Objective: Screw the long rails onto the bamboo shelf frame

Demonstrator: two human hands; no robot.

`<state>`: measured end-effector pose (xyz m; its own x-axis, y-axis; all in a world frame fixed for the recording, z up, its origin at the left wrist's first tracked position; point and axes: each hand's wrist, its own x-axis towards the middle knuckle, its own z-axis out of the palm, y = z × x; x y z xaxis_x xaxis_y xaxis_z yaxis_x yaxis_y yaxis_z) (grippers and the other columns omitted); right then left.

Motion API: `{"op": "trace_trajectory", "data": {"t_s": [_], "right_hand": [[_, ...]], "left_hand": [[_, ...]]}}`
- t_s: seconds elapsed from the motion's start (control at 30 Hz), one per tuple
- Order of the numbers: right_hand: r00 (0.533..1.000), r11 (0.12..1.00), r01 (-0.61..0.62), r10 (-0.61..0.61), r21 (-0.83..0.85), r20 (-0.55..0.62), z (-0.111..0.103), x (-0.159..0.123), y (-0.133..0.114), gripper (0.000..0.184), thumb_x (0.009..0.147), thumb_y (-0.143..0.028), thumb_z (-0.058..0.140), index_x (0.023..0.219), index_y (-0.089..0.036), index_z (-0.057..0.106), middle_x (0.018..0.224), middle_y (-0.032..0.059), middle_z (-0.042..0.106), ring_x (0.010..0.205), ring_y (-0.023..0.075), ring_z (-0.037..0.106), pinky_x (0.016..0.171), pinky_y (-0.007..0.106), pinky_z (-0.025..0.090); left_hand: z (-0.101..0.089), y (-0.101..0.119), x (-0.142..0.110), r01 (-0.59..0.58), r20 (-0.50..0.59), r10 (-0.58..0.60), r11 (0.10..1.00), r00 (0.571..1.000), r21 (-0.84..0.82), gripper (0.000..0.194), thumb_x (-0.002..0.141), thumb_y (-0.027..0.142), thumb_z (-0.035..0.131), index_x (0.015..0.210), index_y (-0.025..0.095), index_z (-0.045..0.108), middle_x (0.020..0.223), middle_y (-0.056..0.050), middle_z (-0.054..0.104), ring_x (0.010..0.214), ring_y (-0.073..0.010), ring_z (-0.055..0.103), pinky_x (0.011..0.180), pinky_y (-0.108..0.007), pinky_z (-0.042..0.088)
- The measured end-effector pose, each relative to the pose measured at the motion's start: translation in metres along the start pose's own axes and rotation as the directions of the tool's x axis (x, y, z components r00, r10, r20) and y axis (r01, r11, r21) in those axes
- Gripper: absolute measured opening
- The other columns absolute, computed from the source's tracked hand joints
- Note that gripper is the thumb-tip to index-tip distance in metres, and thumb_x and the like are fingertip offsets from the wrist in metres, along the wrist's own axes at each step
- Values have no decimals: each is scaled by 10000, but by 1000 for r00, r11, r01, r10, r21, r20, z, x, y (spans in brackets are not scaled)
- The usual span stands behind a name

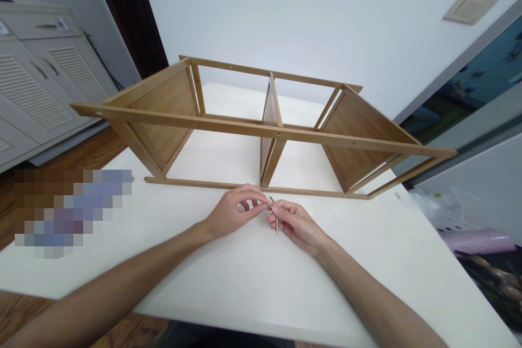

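My left hand (238, 207) pinches a small screw (269, 205) between thumb and forefinger; the fingertips cover most of it. Right beside it, my right hand (297, 223) is closed on a thin metal rod that looks like a hex key (277, 227), its straight end pointing down. The fingertips of both hands almost meet. Just beyond them a wooden shelf frame (228, 124) lies on its side on the white table (228, 288). A middle shelf panel (269, 103) and two end panels join its rails. Small holes show along the near top rail.
A pixelated patch (77, 212) hides something at the table's left edge. Behind the frame rises a white wall (293, 11) with a switch plate (470, 8). Louvred cabinets (36, 81) stand on the left. A pink roll (479, 241) and other items lie off the table's right side.
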<state>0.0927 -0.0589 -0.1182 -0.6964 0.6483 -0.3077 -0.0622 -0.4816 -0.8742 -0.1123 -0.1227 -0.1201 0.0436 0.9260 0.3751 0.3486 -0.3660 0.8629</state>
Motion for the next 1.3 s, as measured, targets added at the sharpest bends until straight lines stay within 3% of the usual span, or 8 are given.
{"op": "trace_trajectory", "data": {"t_s": [0.17, 0.37, 0.47, 0.53, 0.67, 0.87, 1.07, 1.3], "right_hand": [[995, 993, 84, -88, -88, -45, 0, 2, -3, 509, 685, -594, 919, 854, -172, 691, 716, 14, 757, 567, 103, 651, 559, 222, 477], [917, 886, 323, -380, -333, -124, 19, -18, -40, 338, 864, -482, 823, 947, -193, 668, 775, 31, 809, 591, 117, 719, 553, 205, 503], [678, 469, 569, -732, -675, 63, 42, -39, -86, 124, 967, -316, 716, 1006, -219, 651, 793, 8, 815, 626, 129, 755, 535, 200, 545], [567, 238, 588, -803, -773, 184, 57, -50, -119, 79, 976, -237, 696, 1041, -226, 652, 813, -7, 816, 659, 129, 772, 557, 195, 586], [487, 118, 491, -859, -863, 160, 74, -51, -158, 102, 968, -220, 714, 1049, -226, 653, 766, -35, 801, 617, 123, 767, 560, 182, 621], [260, -227, 323, -912, -919, 317, 69, -26, -151, 149, 920, -162, 744, 965, -230, 620, 760, -55, 789, 577, 91, 746, 523, 138, 564], [410, -299, 277, -823, -913, 393, 60, -23, -149, 114, 953, -159, 683, 944, -230, 594, 691, -81, 733, 534, 67, 688, 565, 163, 525], [472, -333, 234, -783, -914, 406, 56, -15, -153, 152, 978, -143, 606, 871, -229, 541, 627, -87, 638, 501, 64, 592, 554, 196, 447]], "left_hand": [[0, 1, 0, -159, -127, 169, 984, 977, 84, 250, 964, 273, 682, 1206, 210, 694, 1130, -87, 701, 790, -113, 693, 626, -219, 606], [-18, 14, 42, -294, -362, 357, 931, 861, 218, 543, 894, 379, 783, 1352, 229, 533, 1280, -126, 597, 1058, -224, 674, 809, -364, 631], [-32, 20, 75, -334, -282, 403, 906, 871, 262, 704, 851, 494, 819, 1424, 241, 496, 1452, -172, 527, 1335, -323, 567, 980, -469, 591], [-39, 21, 95, -348, -229, 403, 904, 886, 247, 775, 849, 548, 809, 1476, 253, 460, 1570, -188, 434, 1477, -355, 450, 1105, -532, 522], [-49, 25, 125, -375, -177, 421, 895, 890, 242, 927, 803, 637, 820, 1548, 287, 392, 1674, -192, 311, 1563, -375, 324, 1214, -597, 393], [-66, 44, 150, -542, -61, 577, 794, 814, 275, 606, 793, 539, 874, 1234, 241, 585, 1479, -174, 538, 1404, -345, 504, 1172, -560, 391], [-74, 49, 150, -587, 67, 585, 791, 808, 172, 440, 808, 361, 895, 1049, 239, 548, 1354, -132, 621, 1281, -278, 579, 1092, -474, 468], [-78, 48, 150, -597, 125, 584, 789, 802, 145, 393, 883, 280, 836, 1200, 247, 607, 1264, -87, 688, 1283, -236, 565, 1125, -411, 473]]}}
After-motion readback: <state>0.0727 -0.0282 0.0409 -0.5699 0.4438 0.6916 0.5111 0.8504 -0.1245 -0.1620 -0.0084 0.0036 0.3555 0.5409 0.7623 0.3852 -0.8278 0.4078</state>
